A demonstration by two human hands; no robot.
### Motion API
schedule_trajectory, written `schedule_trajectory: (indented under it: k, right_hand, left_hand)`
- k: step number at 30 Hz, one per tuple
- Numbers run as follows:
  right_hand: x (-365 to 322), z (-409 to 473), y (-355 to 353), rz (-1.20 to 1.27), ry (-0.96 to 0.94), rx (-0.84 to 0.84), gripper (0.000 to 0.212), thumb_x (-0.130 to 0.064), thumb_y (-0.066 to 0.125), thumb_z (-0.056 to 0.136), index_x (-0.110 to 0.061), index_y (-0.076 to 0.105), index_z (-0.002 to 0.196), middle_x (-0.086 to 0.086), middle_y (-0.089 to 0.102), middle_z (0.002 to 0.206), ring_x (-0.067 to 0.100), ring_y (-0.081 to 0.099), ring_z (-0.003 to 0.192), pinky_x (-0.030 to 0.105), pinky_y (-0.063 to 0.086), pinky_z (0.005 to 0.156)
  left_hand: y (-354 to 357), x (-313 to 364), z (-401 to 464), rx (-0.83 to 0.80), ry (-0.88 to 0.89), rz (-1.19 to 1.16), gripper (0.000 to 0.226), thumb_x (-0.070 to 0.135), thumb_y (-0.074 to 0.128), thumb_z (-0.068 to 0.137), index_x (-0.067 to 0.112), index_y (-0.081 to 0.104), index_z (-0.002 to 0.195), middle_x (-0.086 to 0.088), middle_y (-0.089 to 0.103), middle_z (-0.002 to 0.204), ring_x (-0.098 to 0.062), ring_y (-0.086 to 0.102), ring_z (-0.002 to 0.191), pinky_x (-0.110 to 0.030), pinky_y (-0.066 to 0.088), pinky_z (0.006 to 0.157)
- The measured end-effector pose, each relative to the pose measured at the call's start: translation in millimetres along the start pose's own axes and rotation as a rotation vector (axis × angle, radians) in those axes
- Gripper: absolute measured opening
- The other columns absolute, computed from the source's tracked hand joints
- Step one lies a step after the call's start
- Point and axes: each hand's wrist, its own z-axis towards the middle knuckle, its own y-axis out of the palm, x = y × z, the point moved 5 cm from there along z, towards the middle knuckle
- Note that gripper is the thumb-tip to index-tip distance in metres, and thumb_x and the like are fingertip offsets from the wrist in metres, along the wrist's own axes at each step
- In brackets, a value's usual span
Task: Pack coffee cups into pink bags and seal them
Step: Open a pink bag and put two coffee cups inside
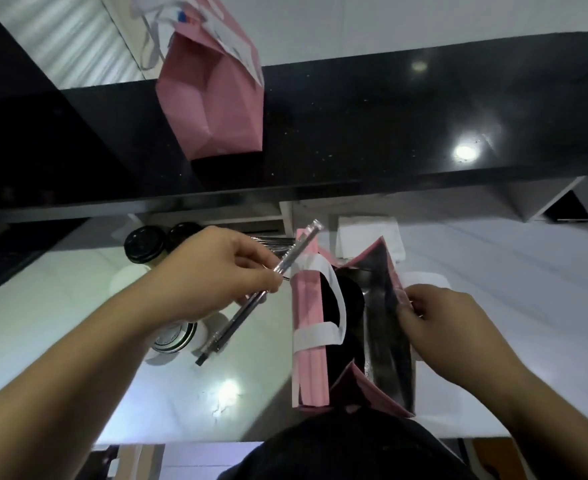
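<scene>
Black upper counter (389, 126) spans the view; a sealed pink bag (216, 109) stands on it, far left of centre. White worktop (493, 289) lies below it. Open pink bag (351, 327) stands on the worktop just ahead of you, white handle (334, 306) folded over its left wall, a dark cup lid inside. Your right hand (448, 327) pinches the bag's right edge, holding the mouth apart. Your left hand (216, 271) pinches wrapped straws (251, 296) just left of the bag, tips angled toward its rim. Two black-lidded cups (145, 244) stand at the worktop's back, a third cup (174, 336) under your left wrist.
</scene>
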Motion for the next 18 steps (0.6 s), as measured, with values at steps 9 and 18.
schedule_trajectory:
  k: [9,18]
  right_hand:
    - [-2.9,1.9,-2.2,0.04,0.013,-0.043,0.036,-0.039,0.049,0.097,-0.022,0.063,0.069,-0.005,0.065,0.058,0.012,0.061,0.052,0.035,0.053,0.049]
    - [4.0,2.3,-2.1,0.02,0.015,-0.08,0.029,-0.032,0.048,0.096,-0.02,0.063,0.074,-0.003,0.067,0.066,0.014,0.064,0.054,0.029,0.05,0.044]
  left_hand:
    - [96.4,78.7,34.9,-0.159,0.008,0.581,0.019,0.033,0.075,0.087,0.017,0.082,0.094,-0.001,0.078,0.076,-0.017,0.075,0.068,-0.034,0.063,0.063]
    - [143.6,89.3,52.3,-0.104,0.012,0.685,0.011,0.014,0.063,0.091,0.008,0.072,0.089,-0.009,0.073,0.085,-0.026,0.072,0.081,-0.038,0.057,0.067]
